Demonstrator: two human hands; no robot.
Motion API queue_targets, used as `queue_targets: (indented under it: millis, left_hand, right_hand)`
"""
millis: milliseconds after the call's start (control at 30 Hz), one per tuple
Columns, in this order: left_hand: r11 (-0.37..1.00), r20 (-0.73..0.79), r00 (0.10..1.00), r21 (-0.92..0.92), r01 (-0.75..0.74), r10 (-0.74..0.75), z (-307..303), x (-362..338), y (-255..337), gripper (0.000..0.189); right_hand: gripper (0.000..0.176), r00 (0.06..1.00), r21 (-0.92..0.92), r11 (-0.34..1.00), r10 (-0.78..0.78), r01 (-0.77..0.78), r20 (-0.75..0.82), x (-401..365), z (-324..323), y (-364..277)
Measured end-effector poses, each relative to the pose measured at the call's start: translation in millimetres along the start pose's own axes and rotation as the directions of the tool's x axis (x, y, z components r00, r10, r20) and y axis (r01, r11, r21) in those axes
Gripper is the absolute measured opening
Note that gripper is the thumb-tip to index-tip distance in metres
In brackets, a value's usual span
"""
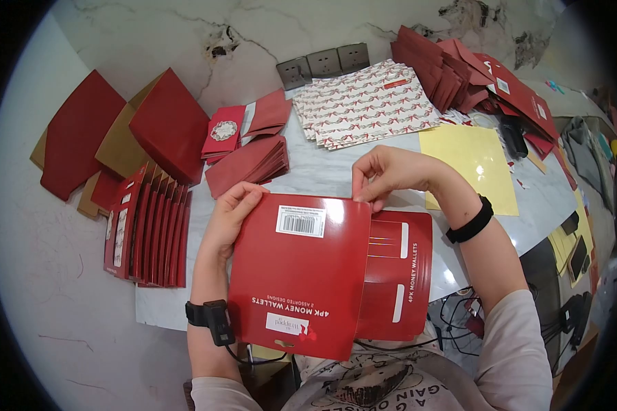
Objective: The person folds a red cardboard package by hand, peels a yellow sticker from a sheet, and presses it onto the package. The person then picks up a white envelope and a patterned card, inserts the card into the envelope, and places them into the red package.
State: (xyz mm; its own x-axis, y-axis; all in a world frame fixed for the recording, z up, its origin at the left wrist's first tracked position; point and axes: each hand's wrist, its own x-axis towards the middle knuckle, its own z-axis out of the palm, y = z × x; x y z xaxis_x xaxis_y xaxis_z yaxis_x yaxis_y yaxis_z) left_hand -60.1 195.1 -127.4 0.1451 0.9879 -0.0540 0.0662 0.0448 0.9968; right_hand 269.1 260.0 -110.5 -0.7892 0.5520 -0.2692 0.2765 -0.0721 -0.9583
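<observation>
A red cardboard money wallet pack (298, 264) is held up in front of my body, its "4PK MONEY WALLETS" print upside down to me. A white barcode sticker (300, 222) is near its top edge. My left hand (234, 211) grips its upper left corner, with the thumb on the near face and the other fingers partly hidden. At the upper right corner, the fingers of my right hand (384, 175) are pinched together on the edge. A second red panel (395, 274) with two white slots juts out on the right, partly covered by the pack.
Upright red packs (154, 229) stand in a row at left, by large red card pieces (171, 123). Red envelopes (250, 164), patterned sheets (367, 103) and a yellow sheet (469, 164) lie on the marble table (212, 198). More red envelopes (435, 68) are piled at back right.
</observation>
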Motion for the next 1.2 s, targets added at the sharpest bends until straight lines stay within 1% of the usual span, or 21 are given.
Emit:
queue_targets:
  millis: [33,67,133,167,233,267,333,367,433,467,533,633,700,767,833,967,1067,1133,1200]
  left_hand:
    - [1.000,-0.020,1.000,-0.031,-0.002,0.002,-2,1,-1,0.017]
    - [0.998,-0.040,0.999,-0.062,-0.005,0.003,-4,1,-2,0.018]
    - [0.998,-0.071,0.998,-0.068,-0.004,-0.001,-4,2,-1,0.018]
    - [0.997,-0.098,0.995,-0.074,-0.005,-0.003,-4,2,0,0.018]
    - [0.996,-0.113,0.994,-0.090,-0.008,-0.002,-6,3,-2,0.018]
    - [0.994,-0.126,0.992,-0.107,-0.013,-0.001,-6,4,-3,0.018]
    - [0.993,-0.145,0.989,-0.114,-0.010,-0.006,-7,4,-3,0.018]
    - [0.993,-0.165,0.986,-0.122,-0.008,-0.012,-7,4,-3,0.018]
    - [0.995,-0.198,0.980,-0.104,-0.011,-0.009,-12,6,-5,0.018]
    - [0.996,-0.227,0.974,-0.085,-0.012,-0.007,-13,7,-5,0.019]
    - [0.997,-0.251,0.968,-0.079,-0.014,-0.007,-13,6,-3,0.019]
    - [0.996,-0.273,0.962,-0.090,-0.030,0.004,-21,9,-7,0.019]
    - [0.993,-0.275,0.961,-0.106,-0.044,0.013,-23,9,-8,0.019]
    - [0.985,-0.284,0.959,-0.161,-0.054,0.007,-21,8,-6,0.018]
    - [0.985,-0.292,0.956,-0.160,-0.072,0.022,-18,8,-5,0.017]
    - [0.978,-0.292,0.954,-0.170,-0.121,0.068,-15,7,-3,0.017]
    - [0.970,-0.267,0.960,-0.200,-0.136,0.079,-15,8,-4,0.018]
    - [0.971,-0.273,0.956,-0.177,-0.161,0.108,-11,8,-3,0.019]
    - [0.971,-0.278,0.951,-0.153,-0.185,0.137,-8,6,1,0.020]
  right_hand:
    - [0.013,0.995,0.019,0.999,-0.047,0.049,-0.082,2,2,0]
    - [0.013,0.996,0.020,0.999,-0.047,0.049,-0.080,3,4,0]
    - [0.010,0.978,0.032,0.993,-0.105,0.113,-0.180,6,8,0]
    - [0.010,0.978,0.033,0.993,-0.105,0.113,-0.179,7,10,0]
    - [0.015,0.962,0.048,0.989,-0.125,0.140,-0.243,8,13,-2]
    - [0.015,0.961,0.049,0.989,-0.125,0.141,-0.245,9,15,-2]
    - [0.019,0.938,0.071,0.980,-0.157,0.187,-0.309,12,19,0]
    - [0.019,0.938,0.071,0.980,-0.158,0.188,-0.309,14,22,0]
    - [0.024,0.897,0.120,0.961,-0.183,0.250,-0.403,18,28,-1]
    - [0.024,0.898,0.120,0.961,-0.184,0.250,-0.400,18,31,-3]
    - [0.026,0.874,0.139,0.954,-0.177,0.265,-0.453,15,36,-9]
    - [0.030,0.861,0.111,0.948,-0.216,0.297,-0.460,15,37,-9]
    - [0.029,0.850,0.103,0.944,-0.230,0.313,-0.473,15,38,-9]
    - [0.030,0.839,0.095,0.939,-0.244,0.329,-0.487,16,39,-8]
    - [0.028,0.781,0.037,0.936,-0.270,0.350,-0.563,18,40,-7]
    - [0.025,0.790,0.072,0.933,-0.256,0.353,-0.557,19,37,-4]
    - [0.022,0.782,0.078,0.920,-0.280,0.385,-0.556,20,35,-1]
    - [0.020,0.799,0.051,0.937,-0.266,0.346,-0.539,19,33,-2]
    - [0.019,0.790,0.044,0.939,-0.261,0.341,-0.555,19,33,-3]
